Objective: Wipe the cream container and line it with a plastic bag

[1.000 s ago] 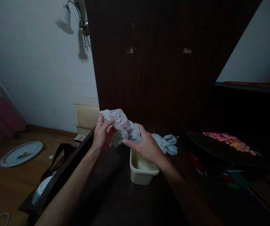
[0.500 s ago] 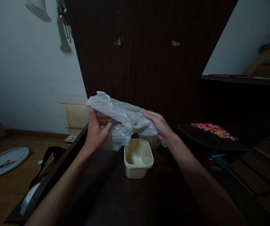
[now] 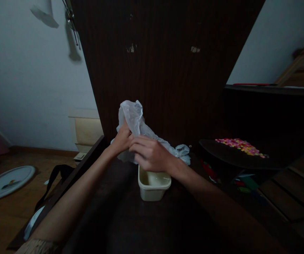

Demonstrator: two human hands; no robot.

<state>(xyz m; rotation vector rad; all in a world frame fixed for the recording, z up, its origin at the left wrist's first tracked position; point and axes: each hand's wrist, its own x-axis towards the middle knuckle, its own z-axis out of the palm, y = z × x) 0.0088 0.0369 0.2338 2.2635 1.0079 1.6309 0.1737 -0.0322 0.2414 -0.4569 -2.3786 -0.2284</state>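
A crumpled, whitish translucent plastic bag (image 3: 133, 114) is bunched between my two hands, above and behind a cream plastic tub (image 3: 154, 192). My left hand (image 3: 122, 139) is closed on the bag, its fingers partly covered by the film. Close against it, my right hand (image 3: 152, 153) has its fingers curled in and pinches the bag's edge. That hand hangs over the tub's back rim and hides part of its inside. The visible inside of the tub holds nothing I can make out.
A tall dark wooden panel (image 3: 162, 77) rises behind the dark tabletop (image 3: 114, 218). To the right, small pink and yellow pieces (image 3: 240, 145) lie on a dark curved shelf (image 3: 220, 155). A knotted bag (image 3: 183, 151) sits behind the tub. A white round lid-like disc (image 3: 22, 173) lies on the floor.
My right hand has moved left from the bag's far side to beside my left hand. The bag, spread wide before, is now gathered and raised at the left, trailing right.
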